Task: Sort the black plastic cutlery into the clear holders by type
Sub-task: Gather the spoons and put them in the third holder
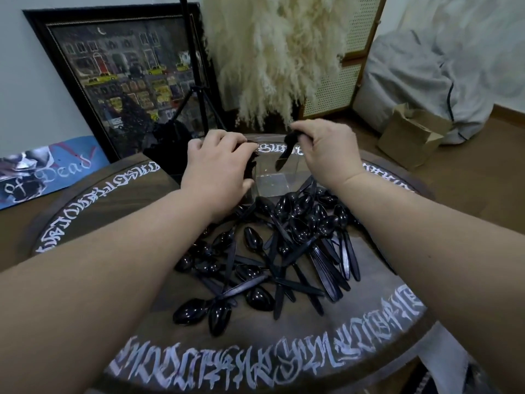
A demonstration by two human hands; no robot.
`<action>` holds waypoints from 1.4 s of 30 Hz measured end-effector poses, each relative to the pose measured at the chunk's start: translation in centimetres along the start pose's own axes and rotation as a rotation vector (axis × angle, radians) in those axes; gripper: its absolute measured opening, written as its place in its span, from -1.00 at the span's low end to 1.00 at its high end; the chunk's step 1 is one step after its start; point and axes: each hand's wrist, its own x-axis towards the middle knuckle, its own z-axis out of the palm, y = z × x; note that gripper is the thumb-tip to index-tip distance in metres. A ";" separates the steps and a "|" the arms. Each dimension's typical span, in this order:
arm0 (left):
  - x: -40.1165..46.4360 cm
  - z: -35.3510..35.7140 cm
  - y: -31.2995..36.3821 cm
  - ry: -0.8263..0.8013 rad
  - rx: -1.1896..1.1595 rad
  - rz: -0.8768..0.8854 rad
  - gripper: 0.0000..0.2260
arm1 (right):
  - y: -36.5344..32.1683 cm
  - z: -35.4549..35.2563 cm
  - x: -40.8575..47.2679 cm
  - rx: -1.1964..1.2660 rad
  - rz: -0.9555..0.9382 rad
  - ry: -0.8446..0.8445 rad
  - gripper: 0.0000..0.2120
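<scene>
1. Two bare hands are over the far side of the round table (93, 220); I describe from the left side to the right side.
2. At the far left, a painted board (42, 172) leans near a framed picture (125, 81), and a black tripod (196, 89) stands in front of the picture.
3. I see my left hand (217, 172) with the fingers curled down on some black pieces (250, 169). It seems to hold them, but the hand covers them and I cannot tell their type.
4. Just to the right of this hand stands a clear holder (279, 173), on the far part of the table.
5. My right hand (326, 155) pinches one black knife (285, 156) at its handle. The blade points down into the open top of the clear holder, tilted a little.
6. Many black pieces remain in a loose pile (272, 251) in the middle of the table, between my two forearms and nearer to me than the holder. Most visible ones are spoons, and several knives lie in a bundle on the right side of the pile.
7. White lettering (255, 362) runs around the edge of the table.
8. Behind the hands there is pale pampas grass (272, 52); further right a cardboard box (412, 135) sits on the floor, beside a grey cover (426, 75).
</scene>
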 end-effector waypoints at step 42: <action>-11.9 1.6 1.9 -0.465 -0.196 -0.061 -0.41 | -1.8 2.4 -12.4 -0.167 0.209 -0.518 -0.54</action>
